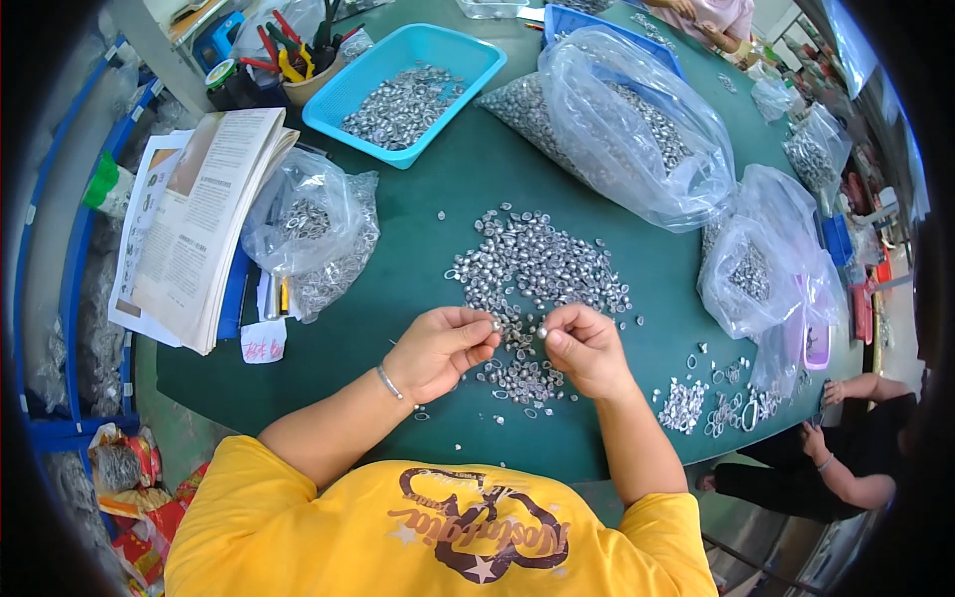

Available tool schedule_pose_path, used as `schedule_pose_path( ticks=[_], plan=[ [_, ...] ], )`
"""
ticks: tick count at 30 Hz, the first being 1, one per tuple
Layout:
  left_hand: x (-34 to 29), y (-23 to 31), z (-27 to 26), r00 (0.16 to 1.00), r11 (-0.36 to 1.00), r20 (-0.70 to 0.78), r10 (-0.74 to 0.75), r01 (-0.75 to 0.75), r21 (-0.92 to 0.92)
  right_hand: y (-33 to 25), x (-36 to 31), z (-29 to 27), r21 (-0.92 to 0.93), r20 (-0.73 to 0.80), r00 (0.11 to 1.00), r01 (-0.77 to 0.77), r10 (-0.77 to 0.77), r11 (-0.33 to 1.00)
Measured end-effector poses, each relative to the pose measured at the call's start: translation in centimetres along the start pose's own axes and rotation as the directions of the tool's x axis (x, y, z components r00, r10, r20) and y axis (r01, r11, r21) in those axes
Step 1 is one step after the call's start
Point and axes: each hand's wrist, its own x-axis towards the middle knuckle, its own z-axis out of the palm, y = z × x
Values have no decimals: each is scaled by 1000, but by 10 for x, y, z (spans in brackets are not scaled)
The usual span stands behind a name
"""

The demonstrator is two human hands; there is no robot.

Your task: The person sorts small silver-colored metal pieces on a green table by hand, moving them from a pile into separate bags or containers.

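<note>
My left hand (pixel 447 348) pinches a small silvery metal piece (pixel 496 325) between thumb and fingertips. A little to the right, my right hand (pixel 585 350) pinches another small silvery piece (pixel 542 333). Both hands are raised over the green table, apart from each other. Just beyond them spreads a large pile of small silver metal pieces (pixel 542 261), some rounded, some ring-like. Nearer to me, between my wrists, lies a smaller heap of the same kind of pieces (pixel 524 380). The exact shape of the held pieces is too small to tell.
A turquoise basket (pixel 323 107) of metal pieces stands far left; large clear bags (pixel 637 149) lie far right. Newspapers (pixel 204 219) and a filled bag (pixel 318 239) are at left. Small metal piles (pixel 683 406) lie near right. Other people sit around the green table (pixel 398 219).
</note>
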Motion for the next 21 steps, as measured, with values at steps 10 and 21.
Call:
schedule_pose_path(
  ticks=[10,21],
  plan=[
    [-15,16,-6,985,998,173,17,-6,-64,-2,-9,1,591,157,987,-67,-33,804],
    [-21,17,-8,866,-156,356,352,-321,934,5,11,26,-985,-51,984,-20,-172,174]
  ],
)
